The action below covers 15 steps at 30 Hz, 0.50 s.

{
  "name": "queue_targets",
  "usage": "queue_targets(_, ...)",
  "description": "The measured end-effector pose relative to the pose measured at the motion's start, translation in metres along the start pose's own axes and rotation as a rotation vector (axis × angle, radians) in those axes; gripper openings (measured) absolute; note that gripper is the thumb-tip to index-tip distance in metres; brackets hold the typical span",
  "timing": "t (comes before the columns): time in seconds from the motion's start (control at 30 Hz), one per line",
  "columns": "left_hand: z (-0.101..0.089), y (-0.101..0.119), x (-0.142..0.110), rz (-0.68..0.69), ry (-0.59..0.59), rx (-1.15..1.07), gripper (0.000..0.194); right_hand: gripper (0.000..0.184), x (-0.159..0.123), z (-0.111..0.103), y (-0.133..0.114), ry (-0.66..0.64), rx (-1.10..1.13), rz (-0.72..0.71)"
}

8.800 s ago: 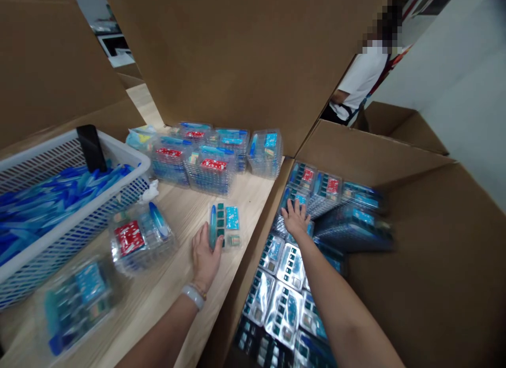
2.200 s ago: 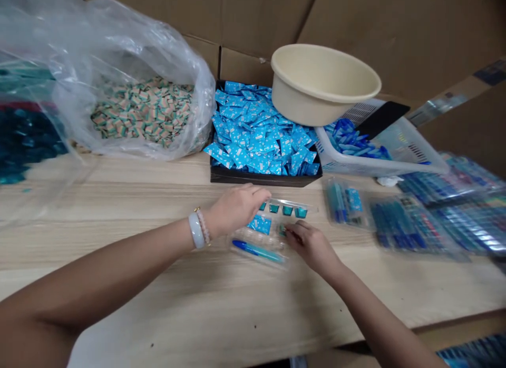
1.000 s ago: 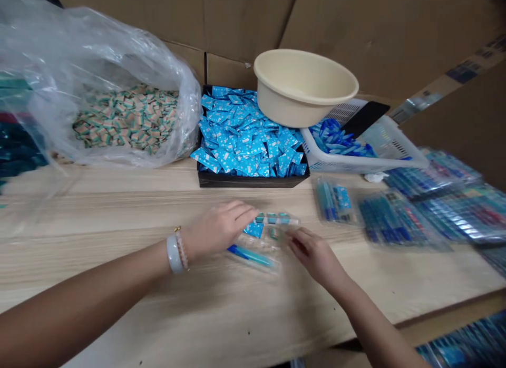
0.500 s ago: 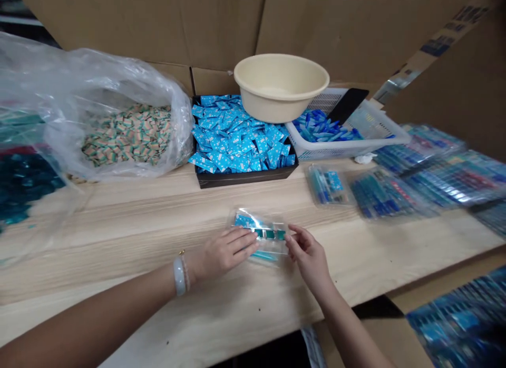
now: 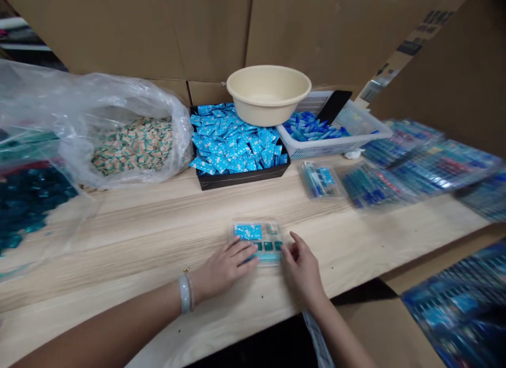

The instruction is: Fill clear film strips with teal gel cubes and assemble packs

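A clear plastic case point(image 5: 272, 260) lies flat on the table in front of me. Inside it are a blue patterned sachet point(image 5: 247, 231), several dark green squares, a small beige-and-green piece point(image 5: 272, 228) and a turquoise stick along the near edge. My left hand point(image 5: 225, 262) rests over the case's left part, fingers stretched flat on top and hiding some of the contents. At the right edge of the case is my right hand point(image 5: 302, 268), thumb and forefinger apart, the thumb close to or touching the corner. Its other fingers curl underneath, partly hidden.
Behind stand a black box point(image 5: 245, 178) of blue sachets, a cream basin point(image 5: 269, 96) and a white basket point(image 5: 332, 144) with blue pieces. Plastic bags point(image 5: 177, 141) of small parts sit left. Filled clear packs point(image 5: 375, 186) lie right; more packs point(image 5: 462, 304) are at lower right.
The case's clear cover, tilted before, now lies level over the contents. My right fingers have loosened from its right edge. The view has shifted slightly.
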<state>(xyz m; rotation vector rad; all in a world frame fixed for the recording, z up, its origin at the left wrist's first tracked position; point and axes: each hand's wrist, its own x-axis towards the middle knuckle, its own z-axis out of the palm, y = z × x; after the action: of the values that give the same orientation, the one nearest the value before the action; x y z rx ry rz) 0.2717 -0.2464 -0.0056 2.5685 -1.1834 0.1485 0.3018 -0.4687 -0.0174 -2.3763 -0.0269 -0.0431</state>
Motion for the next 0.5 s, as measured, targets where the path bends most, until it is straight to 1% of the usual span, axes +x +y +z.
queue_targets(0.07,0.003,-0.003,0.014,-0.07,-0.007,0.025,0.038,0.045,0.01,-0.002,0.0,0.051,0.004,-0.007)
queue_targets(0.13,0.006,-0.013,0.036,-0.121,-0.006,0.058,0.038,0.04,0.022,-0.01,0.0,0.14,0.021,-0.003)
queue_targets(0.2,0.009,-0.027,0.063,-0.163,0.016,0.082,0.039,0.029,0.036,-0.03,0.006,0.228,0.043,0.012)
queue_targets(0.23,0.01,-0.033,0.077,-0.184,0.038,0.086,0.039,0.025,0.042,-0.046,0.011,0.266,0.052,0.026)
queue_targets(0.3,0.01,-0.038,0.104,-0.239,0.106,0.073,0.038,0.025,0.057,-0.087,0.029,0.36,0.052,0.076)
queue_targets(0.37,0.01,-0.03,0.133,-0.279,0.182,-0.006,0.037,0.026,0.075,-0.14,0.054,0.517,0.002,0.172)
queue_targets(0.4,0.011,-0.02,0.151,-0.283,0.206,-0.083,0.036,0.027,0.088,-0.167,0.069,0.615,-0.044,0.234)
queue_targets(0.43,0.012,-0.008,0.173,-0.273,0.213,-0.176,0.037,0.027,0.103,-0.194,0.083,0.687,-0.089,0.284)
queue_targets(0.47,0.014,0.005,0.199,-0.249,0.196,-0.279,0.04,0.029,0.121,-0.218,0.098,0.718,-0.128,0.303)
queue_targets(0.5,0.017,0.019,0.229,-0.222,0.154,-0.367,0.044,0.031,0.141,-0.237,0.111,0.715,-0.139,0.297)
